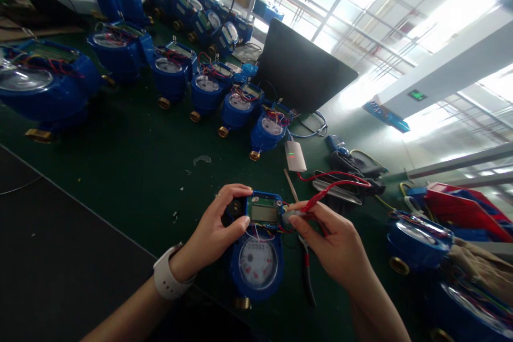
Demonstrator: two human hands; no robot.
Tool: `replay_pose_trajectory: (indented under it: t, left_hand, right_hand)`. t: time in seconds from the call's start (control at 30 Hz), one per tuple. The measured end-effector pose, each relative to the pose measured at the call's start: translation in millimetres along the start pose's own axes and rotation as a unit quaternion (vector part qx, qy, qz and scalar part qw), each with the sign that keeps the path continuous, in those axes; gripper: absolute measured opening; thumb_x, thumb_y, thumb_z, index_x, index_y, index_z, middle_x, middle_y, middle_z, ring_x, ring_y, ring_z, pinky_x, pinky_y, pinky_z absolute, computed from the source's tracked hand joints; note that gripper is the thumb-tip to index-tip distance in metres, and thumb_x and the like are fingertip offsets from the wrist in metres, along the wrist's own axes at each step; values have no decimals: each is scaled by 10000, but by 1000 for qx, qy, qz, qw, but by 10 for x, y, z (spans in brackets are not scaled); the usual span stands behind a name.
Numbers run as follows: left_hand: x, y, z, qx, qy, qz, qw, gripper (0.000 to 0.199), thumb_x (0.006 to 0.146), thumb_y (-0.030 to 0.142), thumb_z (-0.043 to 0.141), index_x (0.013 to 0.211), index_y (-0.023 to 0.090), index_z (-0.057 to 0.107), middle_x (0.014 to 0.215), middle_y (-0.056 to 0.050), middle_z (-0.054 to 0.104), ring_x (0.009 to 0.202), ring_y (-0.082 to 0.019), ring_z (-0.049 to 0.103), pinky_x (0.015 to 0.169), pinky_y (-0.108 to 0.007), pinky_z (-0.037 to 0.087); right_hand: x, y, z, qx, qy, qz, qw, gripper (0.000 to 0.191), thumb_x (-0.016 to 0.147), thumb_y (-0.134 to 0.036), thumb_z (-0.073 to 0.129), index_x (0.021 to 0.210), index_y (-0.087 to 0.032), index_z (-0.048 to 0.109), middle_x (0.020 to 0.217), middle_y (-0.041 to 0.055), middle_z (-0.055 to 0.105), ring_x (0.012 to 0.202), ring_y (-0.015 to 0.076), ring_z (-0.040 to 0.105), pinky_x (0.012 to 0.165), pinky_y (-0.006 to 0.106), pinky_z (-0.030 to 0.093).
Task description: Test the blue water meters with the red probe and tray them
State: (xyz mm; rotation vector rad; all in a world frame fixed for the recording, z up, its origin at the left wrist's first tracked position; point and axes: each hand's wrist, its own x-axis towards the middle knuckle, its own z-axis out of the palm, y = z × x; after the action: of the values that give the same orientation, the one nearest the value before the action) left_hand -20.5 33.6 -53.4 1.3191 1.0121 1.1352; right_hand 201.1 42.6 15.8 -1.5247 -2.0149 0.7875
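Observation:
A blue water meter [278, 272] with a round dial and a brass fitting is directly in front of me. At its far end sits an open housing with a small grey display [263, 214], a circuit board and thin coloured wires. My left hand [218, 224] is closed around the left side of this housing, thumb beside the display. At the housing's right side, my right hand [334, 238] pinches the end of a red cable [340, 184]. A pale, translucent piece shows at its fingertips; its exact kind is unclear. Pliers [308, 278] lie partly beneath the right hand.
More blue water meters [236, 109] with exposed wires stand in rows across the green table. A white box [295, 157] with lit indicators lies beyond my hands, before a dark screen [304, 69]. Further meters [417, 240] and a red bin [460, 208] are at right.

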Motion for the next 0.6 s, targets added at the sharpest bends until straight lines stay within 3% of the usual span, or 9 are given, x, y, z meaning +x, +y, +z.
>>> replay_pose_trajectory:
  t: [0.6]
  left_hand:
    - [-4, 13, 0, -5, -1, -2, 1000, 325, 827, 226, 528, 1149, 200, 564, 1271, -96, 544, 1238, -265, 505, 1071, -462, 368]
  right_hand:
    - [22, -37, -9, -9, -4, 4, 1000, 155, 900, -312, 614, 962, -198, 698, 900, 52, 754, 784, 204, 705, 677, 305, 561]
